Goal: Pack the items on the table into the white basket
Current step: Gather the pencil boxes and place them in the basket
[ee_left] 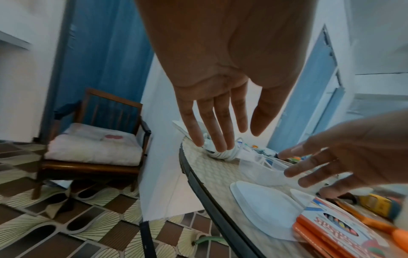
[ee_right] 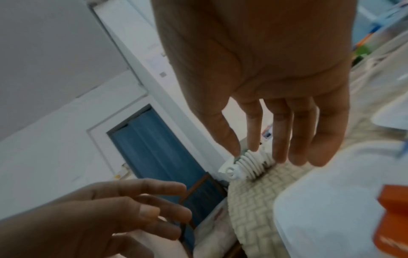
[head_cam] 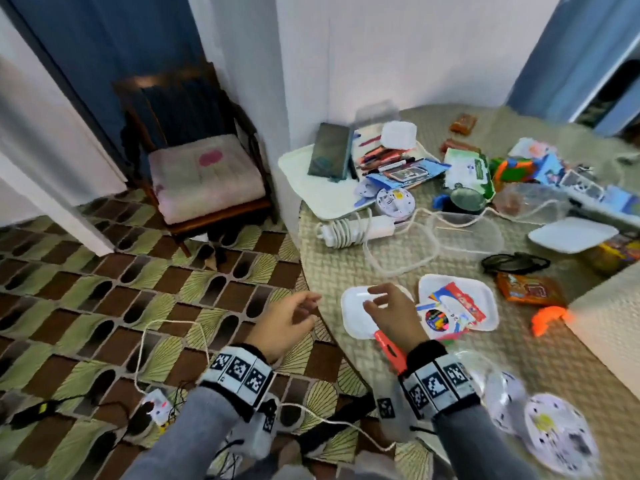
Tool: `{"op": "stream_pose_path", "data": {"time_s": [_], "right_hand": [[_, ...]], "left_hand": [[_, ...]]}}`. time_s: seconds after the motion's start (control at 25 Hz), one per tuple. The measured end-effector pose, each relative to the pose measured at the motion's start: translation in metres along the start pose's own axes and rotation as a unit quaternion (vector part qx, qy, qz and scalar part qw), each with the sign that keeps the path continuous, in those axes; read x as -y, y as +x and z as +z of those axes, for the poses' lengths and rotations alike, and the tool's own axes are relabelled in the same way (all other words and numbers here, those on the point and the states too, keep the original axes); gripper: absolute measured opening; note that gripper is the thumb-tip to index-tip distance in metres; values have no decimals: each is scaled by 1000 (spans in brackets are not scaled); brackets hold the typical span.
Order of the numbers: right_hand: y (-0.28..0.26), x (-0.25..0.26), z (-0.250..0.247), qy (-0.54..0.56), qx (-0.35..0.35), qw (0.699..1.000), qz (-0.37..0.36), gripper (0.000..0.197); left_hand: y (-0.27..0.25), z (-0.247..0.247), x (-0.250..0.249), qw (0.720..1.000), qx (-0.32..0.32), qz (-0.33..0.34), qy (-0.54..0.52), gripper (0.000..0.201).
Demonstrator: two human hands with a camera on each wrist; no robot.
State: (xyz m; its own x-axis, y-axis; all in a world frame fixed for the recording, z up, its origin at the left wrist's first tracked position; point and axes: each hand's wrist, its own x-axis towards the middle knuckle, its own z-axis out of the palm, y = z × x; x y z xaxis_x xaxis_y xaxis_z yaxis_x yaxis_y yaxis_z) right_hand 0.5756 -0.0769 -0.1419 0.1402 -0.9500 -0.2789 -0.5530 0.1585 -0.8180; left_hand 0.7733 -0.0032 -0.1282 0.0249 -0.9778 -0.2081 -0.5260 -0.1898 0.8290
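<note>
Basket: white basket (head_cam: pixel 602 303) sitting at the bench's (head_cam: pixel 346 265) right edge, mostly cut off.
Foam tray (head_cam: pixel 485 296): holding a crayon box (head_cam: pixel 450 306).
Left hand (head_cam: pixel 287 323): fingers spread, holding nothing.
Right hand (head_cam: pixel 391 313): fingers loose over an empty white tray (head_cam: pixel 353 317).

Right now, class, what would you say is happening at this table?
A person stands at a cluttered table, both hands empty. The right hand hovers with relaxed fingers over a white lid near the table's edge, beside a crayon box. The left hand hangs open just off the edge. A white adapter with coiled cable lies farther back. Nothing is picked up yet; the white basket is not clearly identifiable.
</note>
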Motion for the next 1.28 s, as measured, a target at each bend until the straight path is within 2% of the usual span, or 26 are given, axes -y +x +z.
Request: {"op": "stream_pose_path", "data": {"time_s": [0.2,0.4,0.56,0.72,0.96,1.12,1.28], "right_hand": [[-3,-27,13,1,-179,980,85,39],[0,-34,5,-11,-289,944,161,51],[11,-44,-6,30,-275,945,172,51],[19,-41,-16,16,-267,948,174,48],[31,-47,-19,11,-296,931,212,45],[41,-49,-17,31,-371,895,248,46],[43,-47,-15,32,-469,820,328,53]], "left_hand": [[32,-5,10,995,86,44,2,34],[69,12,3,985,156,78,6,33],[97,28,-14,976,186,105,34,36],[125,43,-31,969,208,131,40,37],[170,62,-53,953,249,167,41,33],[215,74,-64,921,329,200,62,34],[248,73,-73,885,398,228,75,32]]}}
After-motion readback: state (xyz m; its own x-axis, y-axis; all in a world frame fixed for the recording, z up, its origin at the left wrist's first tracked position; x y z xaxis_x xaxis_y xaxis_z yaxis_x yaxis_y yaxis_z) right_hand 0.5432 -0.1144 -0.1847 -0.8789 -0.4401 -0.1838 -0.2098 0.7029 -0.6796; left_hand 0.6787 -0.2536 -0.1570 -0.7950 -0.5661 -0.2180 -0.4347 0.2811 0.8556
